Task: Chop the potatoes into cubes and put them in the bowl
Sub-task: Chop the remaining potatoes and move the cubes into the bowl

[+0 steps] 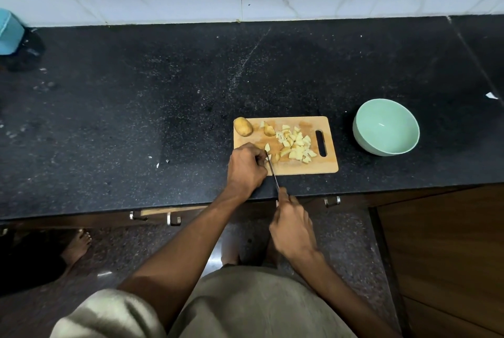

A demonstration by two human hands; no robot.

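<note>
Black speckled stone forms the counter [163, 108], backed by white marble tiles. On the wooden cutting board [327, 166] a pile of potato cubes [296, 144] is already cut, while one whole potato [243, 126] waits at the far corner. The left hand [245, 167] curls over a piece by the blade; the right hand [291, 226] grips the knife [273, 174]. The green bowl [386, 126], right of the board, holds nothing, so I judge chopping well underway and transfer not begun.
</note>
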